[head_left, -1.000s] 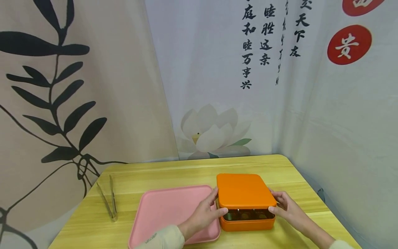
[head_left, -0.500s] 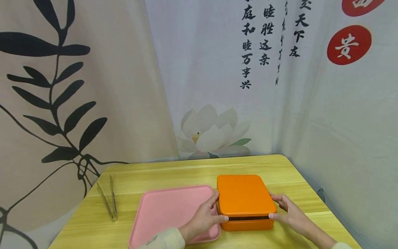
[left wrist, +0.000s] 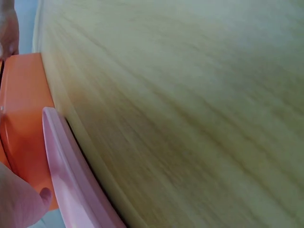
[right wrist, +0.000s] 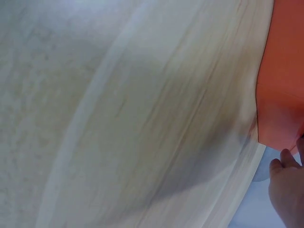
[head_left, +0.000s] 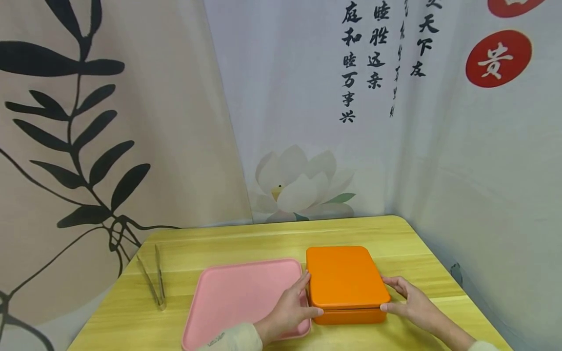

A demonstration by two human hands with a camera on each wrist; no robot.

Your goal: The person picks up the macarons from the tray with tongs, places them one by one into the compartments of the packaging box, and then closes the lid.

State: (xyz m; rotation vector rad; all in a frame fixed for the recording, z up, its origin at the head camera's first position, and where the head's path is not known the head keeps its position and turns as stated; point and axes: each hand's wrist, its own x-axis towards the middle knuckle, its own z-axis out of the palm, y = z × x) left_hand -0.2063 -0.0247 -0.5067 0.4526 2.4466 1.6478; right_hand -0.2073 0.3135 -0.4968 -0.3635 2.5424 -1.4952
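Note:
An orange box [head_left: 350, 318] stands on the table with its orange lid [head_left: 347, 275] lying over it. Only a thin dark line shows between lid and box at the front. My left hand [head_left: 287, 304] holds the lid's left side, thumb at the front corner and fingers along the edge. On the other side my right hand [head_left: 410, 300] grips the right edge, its thumb at the front right corner. In the right wrist view the right fingers [right wrist: 285, 159] meet the orange side at its corner. Whatever lies inside the box is hidden.
A pink tray [head_left: 246, 292] lies left of the box, its right rim close against it, partly under my left forearm. Metal tongs [head_left: 158, 287] rest spread apart at the table's left side. A printed curtain [head_left: 298, 122] hangs behind the table [head_left: 210, 243].
The lid's front edge has come down onto the box, and the wide dark gap has narrowed to a thin line. Both hands moved slightly downward with it; tray and tongs stayed put.

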